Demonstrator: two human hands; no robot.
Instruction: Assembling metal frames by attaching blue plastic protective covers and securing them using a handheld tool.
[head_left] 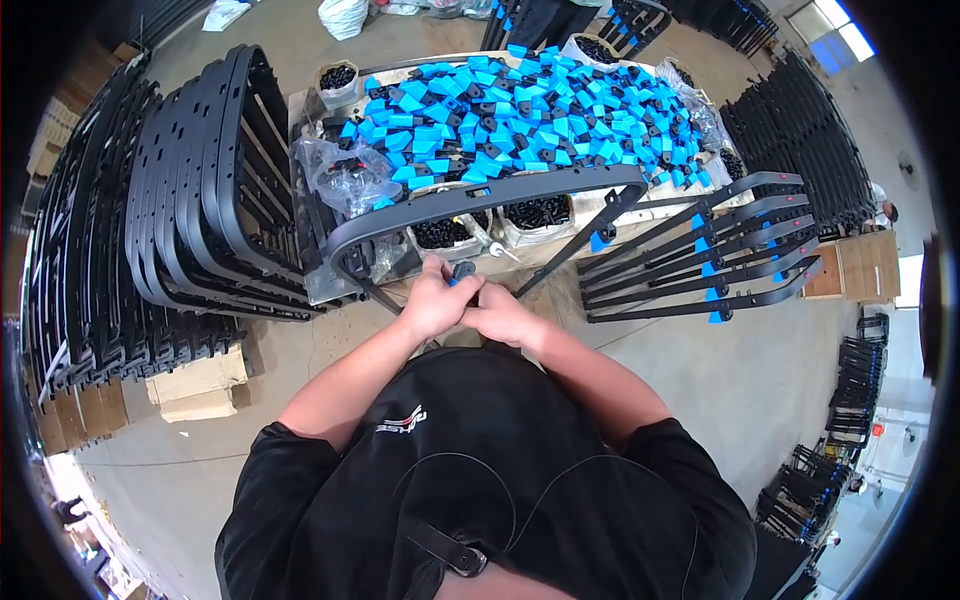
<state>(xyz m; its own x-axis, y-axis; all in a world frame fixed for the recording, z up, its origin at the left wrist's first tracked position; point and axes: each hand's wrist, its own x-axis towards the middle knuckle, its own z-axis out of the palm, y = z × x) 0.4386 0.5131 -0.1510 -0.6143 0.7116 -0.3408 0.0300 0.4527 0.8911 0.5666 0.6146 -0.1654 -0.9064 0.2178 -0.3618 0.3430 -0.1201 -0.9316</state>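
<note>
**Head view: both your hands closed on a small part at the near edge of the worktable**

Head view shows the concrete floor all around you, with black chair frames stacked in rows on your left, standing on flattened cardboard. More black frames lean in a row at the far right.

Straight ahead stands the worktable. Most of its top, from the middle to the far right corner, is covered by a heap of blue and black plastic pieces. Clear plastic bags lie at its left edge, and open bags of small black parts sit along its near edge.

A curved black frame rests across the near edge of the table, just beyond your hands, its rods running down toward you. To the right of the table, a stack of black bars with blue end pieces fans out above the floor.

Your left hand and right hand touch each other just below the curved frame. Your left hand is clenched around a small black and blue part, which pokes out above your knuckles. Your right hand is curled shut against the left; you cannot tell from this view what, if anything, it grasps.
</note>
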